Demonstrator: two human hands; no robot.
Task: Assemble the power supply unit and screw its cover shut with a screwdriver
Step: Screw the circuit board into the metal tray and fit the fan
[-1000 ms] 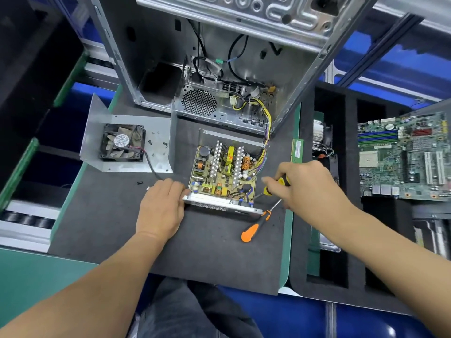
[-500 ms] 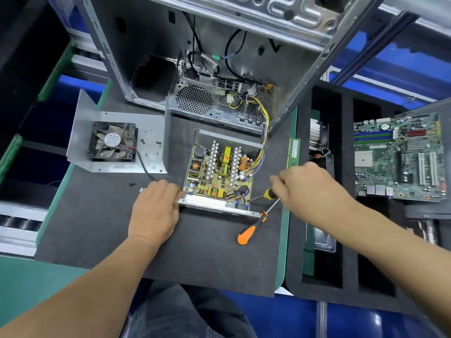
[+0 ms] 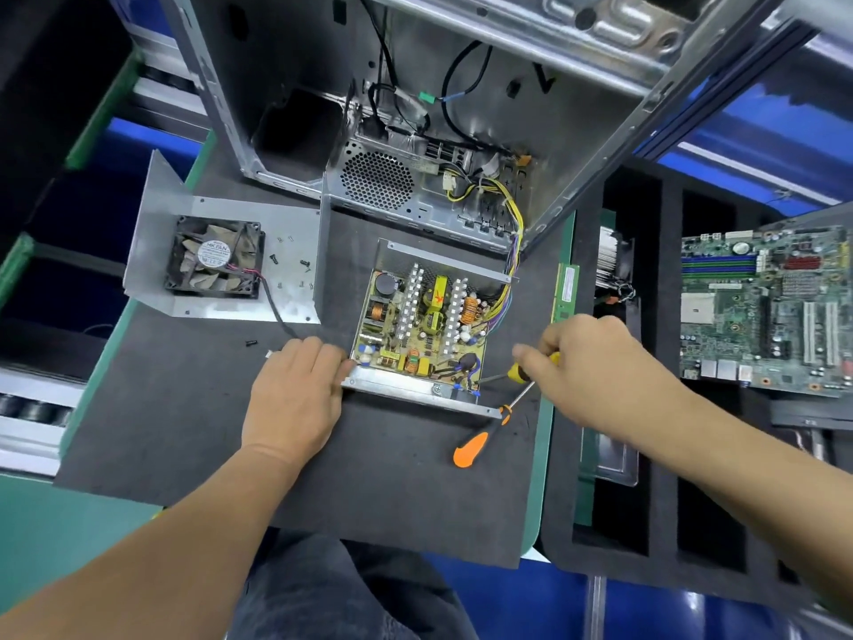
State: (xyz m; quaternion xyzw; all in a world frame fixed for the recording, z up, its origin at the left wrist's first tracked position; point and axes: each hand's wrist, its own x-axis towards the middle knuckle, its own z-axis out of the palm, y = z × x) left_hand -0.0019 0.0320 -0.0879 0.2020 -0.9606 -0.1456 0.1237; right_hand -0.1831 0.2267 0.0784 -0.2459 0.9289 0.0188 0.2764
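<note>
Gripping a yellow-handled screwdriver, the right hand has its fingers curled round the handle, tip at the open power supply, near corner at 3 o'clock. The left hand rests its bent fingers against the unit's near-left edge. An orange-handled screwdriver lies just beside it on the dark counter. The cover with fan lies at 10 o'clock, the computer case at 12.
</note>
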